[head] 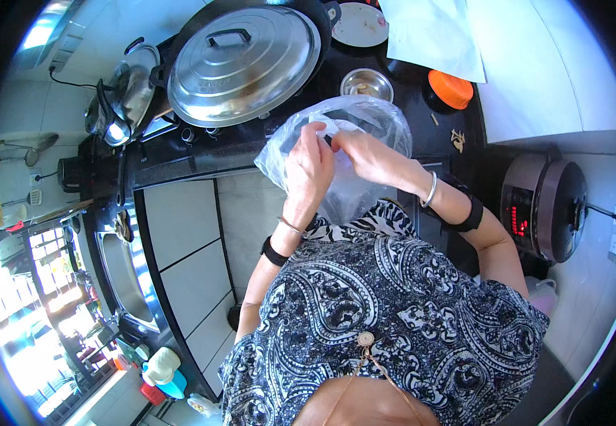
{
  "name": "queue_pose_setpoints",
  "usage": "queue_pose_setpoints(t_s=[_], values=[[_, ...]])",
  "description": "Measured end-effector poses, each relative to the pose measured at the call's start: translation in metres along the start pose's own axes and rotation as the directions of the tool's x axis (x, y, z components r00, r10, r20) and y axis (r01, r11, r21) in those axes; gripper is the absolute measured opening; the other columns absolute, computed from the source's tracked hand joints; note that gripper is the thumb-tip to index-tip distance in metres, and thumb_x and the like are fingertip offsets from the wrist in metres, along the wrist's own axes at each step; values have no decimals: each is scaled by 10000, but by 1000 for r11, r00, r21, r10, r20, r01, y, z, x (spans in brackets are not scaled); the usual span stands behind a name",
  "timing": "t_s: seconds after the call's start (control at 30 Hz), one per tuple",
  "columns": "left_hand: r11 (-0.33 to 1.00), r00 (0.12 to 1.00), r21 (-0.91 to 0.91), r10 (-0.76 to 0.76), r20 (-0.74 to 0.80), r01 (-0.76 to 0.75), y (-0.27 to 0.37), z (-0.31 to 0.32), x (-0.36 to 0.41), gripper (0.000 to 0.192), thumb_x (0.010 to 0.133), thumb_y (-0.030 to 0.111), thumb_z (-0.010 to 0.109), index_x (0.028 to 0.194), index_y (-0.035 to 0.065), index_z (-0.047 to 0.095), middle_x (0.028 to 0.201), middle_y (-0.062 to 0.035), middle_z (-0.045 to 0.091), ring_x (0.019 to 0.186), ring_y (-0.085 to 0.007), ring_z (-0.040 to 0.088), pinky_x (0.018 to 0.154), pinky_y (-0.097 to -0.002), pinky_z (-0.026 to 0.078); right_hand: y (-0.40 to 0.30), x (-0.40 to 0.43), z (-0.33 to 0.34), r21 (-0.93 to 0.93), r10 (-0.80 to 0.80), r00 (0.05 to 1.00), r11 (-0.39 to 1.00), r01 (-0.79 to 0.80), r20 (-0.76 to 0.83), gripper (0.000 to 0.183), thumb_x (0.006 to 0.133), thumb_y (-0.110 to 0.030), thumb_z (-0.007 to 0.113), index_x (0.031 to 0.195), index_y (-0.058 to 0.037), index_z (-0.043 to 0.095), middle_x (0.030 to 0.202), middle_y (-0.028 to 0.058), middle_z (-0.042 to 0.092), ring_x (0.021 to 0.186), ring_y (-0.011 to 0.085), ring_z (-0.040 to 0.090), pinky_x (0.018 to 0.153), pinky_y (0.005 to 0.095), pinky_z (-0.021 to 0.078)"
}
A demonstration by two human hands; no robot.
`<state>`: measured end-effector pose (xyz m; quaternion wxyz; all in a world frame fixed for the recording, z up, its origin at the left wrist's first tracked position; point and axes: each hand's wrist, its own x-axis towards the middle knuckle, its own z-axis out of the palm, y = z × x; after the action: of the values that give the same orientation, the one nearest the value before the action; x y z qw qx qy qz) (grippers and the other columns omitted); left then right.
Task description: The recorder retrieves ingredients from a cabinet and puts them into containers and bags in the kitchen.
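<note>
A clear plastic bag (281, 146) hangs in front of my body at the counter's edge. My left hand (310, 165) pinches the bag's gathered top between thumb and fingers. Close beside it, my right hand (358, 152) grips the same gathered plastic from the other side. The fingertips of both hands nearly meet there. What the bag holds is hard to make out through the plastic. Just beyond the bag stands a small steel bowl (366, 83) with some pale pieces in it.
A wok with a large steel lid (244, 64) sits on the stove at upper left. Behind the bowl lies a white plate (360, 25). An orange bowl (451, 89) and ginger-like scraps (458, 140) are on the right. An electric pressure cooker (545, 207) stands beside my right arm.
</note>
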<state>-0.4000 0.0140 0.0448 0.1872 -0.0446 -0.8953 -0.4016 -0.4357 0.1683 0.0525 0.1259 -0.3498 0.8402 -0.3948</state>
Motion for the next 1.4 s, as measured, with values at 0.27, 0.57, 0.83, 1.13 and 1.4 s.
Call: queue_pose_setpoints(t_s=[0.27,0.57,0.83,1.13,1.4], values=[[998,985,-33,-54,165,60,35,19,-2,341,775,-21,475,1105,65,473,795,-224,626,726,-402,615,641,-485,484,32,-8,-2,-312,83,985,950,-32,151,176,805,-81,501,920,4,604,937,179,648,808,327,642,692,410,516],[999,979,-54,16,203,-5,40,25,4,347,756,-40,480,1092,47,471,861,-236,622,774,-395,615,647,-478,490,64,-5,-24,-527,-117,945,806,271,306,137,738,-113,569,797,-17,647,826,149,664,805,312,643,680,378,508],[999,933,-46,-10,359,28,59,41,-4,375,763,-47,456,1128,42,454,856,-253,616,771,-430,608,665,-493,486,95,-31,0,-436,167,946,899,-32,276,250,787,-179,543,983,-29,587,934,203,641,898,326,623,766,410,492],[957,895,-274,203,398,-96,71,22,-12,427,810,-28,484,1231,-22,414,927,-248,612,825,-359,636,684,-398,528,99,-16,-6,-386,-142,960,893,229,242,271,818,-196,536,1022,-22,582,984,168,636,916,291,617,802,391,486],[195,819,-835,-400,411,514,-43,16,24,141,876,71,537,1000,23,582,847,-77,624,672,-125,583,614,-228,488,100,-9,10,-36,93,994,995,-91,56,274,828,-199,539,1036,-26,580,989,157,637,914,286,616,809,391,485]])
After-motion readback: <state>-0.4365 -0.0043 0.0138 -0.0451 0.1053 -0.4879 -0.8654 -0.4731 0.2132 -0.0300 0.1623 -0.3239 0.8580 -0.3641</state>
